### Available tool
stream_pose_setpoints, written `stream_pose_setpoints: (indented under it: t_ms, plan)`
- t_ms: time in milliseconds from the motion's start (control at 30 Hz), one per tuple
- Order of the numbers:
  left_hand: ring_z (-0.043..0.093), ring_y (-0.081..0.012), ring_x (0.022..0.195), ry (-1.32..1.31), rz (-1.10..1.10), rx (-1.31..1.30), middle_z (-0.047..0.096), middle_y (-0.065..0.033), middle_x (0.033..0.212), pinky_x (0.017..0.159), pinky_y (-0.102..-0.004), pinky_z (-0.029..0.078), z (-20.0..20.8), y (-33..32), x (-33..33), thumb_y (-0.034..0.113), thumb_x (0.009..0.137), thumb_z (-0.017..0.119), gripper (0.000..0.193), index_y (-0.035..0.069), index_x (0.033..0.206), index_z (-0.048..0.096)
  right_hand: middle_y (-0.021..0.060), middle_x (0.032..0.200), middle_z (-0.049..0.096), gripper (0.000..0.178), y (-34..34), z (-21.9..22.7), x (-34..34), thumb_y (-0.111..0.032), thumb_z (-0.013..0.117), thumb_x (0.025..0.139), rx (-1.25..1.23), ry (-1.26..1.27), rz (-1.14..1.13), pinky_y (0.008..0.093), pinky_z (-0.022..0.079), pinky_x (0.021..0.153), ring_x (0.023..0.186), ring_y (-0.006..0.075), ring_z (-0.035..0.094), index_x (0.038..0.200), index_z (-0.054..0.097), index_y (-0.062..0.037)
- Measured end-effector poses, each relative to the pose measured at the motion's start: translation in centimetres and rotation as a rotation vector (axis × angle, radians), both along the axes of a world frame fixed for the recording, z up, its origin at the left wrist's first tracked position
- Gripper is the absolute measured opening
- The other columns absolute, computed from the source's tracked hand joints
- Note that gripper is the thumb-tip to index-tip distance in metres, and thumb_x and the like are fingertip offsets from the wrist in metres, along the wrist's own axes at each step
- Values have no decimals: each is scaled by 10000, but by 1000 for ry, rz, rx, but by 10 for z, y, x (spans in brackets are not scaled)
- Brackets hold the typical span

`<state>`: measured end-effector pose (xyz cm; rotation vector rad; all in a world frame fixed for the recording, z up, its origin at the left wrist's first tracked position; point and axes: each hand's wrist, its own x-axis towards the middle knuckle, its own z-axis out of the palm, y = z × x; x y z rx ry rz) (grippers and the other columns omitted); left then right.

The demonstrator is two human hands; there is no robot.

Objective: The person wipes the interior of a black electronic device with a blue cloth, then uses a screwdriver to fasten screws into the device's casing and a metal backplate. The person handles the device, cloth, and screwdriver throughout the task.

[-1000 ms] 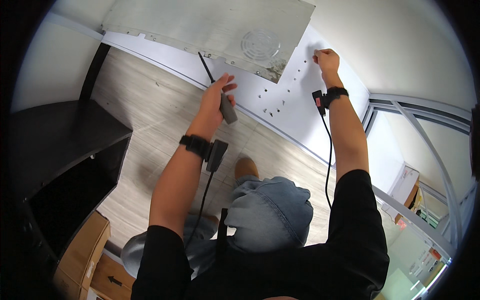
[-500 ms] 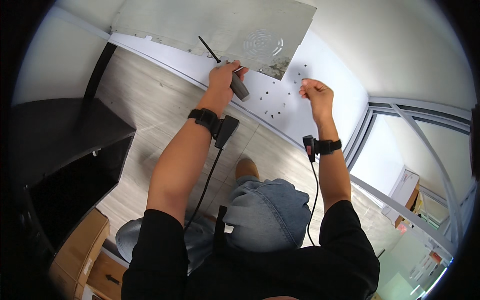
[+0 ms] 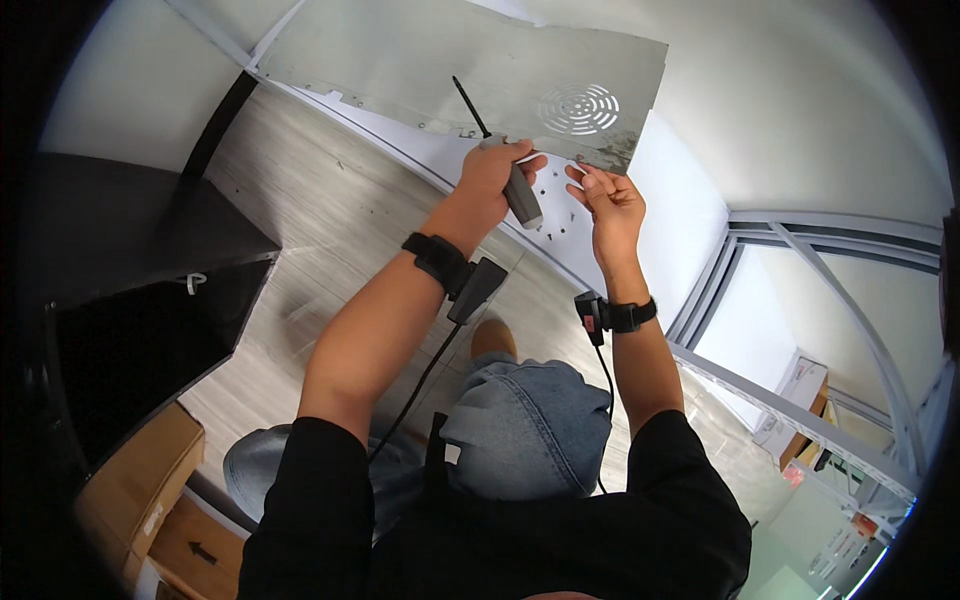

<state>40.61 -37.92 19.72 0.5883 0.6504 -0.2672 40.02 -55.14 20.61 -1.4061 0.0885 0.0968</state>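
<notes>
My left hand [image 3: 487,182] is closed round a screwdriver [image 3: 522,197] with a grey handle; its black shaft points away over a thin grey metal panel [image 3: 430,75]. The left fingers also reach the panel's near edge. My right hand [image 3: 617,212] has its thumb and fingers closed at the near right edge of that panel, beside a stained corner. A round slotted vent [image 3: 578,109] is cut in the panel's right part. Several small screws [image 3: 562,231] lie on the white surface between my hands, some of them hidden.
A white tabletop [image 3: 685,180] carries the panel. To the left stands a black open cabinet [image 3: 150,330], with cardboard boxes [image 3: 145,490] below it. Metal framing [image 3: 800,232] runs along the right. Wrist straps with cables are on both my arms.
My right hand has moved left from above the screws to the panel's edge. The panel has shifted right, and my left hand with the screwdriver has gone right along with it.
</notes>
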Motion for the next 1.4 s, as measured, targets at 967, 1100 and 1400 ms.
stream_pose_setpoints:
  t_ms: [967, 1100, 1400]
  plan:
    - [650, -229, 806, -320, -93, 481, 641, -154, 1050, 625, -298, 495, 119, 215, -140, 163, 904, 574, 276, 28, 1143, 549, 52, 859, 644, 164, 125, 199, -37, -96, 572, 920, 8, -346, -209, 254, 468, 642, 729, 101, 566, 963, 646, 43]
    - [621, -196, 853, -305, 12, 634, 624, -117, 1061, 650, -307, 504, 129, 237, -151, 197, 900, 596, 310, 36, 1161, 544, 31, 800, 636, 147, 157, 237, -50, -66, 567, 914, 42, -383, -153, 235, 427, 576, 646, 79, 518, 951, 653, 47]
    - [574, -165, 944, -302, 374, 1055, 619, -123, 1061, 790, -308, 490, 141, 277, -188, 247, 868, 671, 595, -30, 1342, 440, 51, 846, 656, 147, 183, 252, -47, -10, 561, 903, 111, -461, 116, 217, 433, 648, 685, 74, 537, 993, 637, 79]
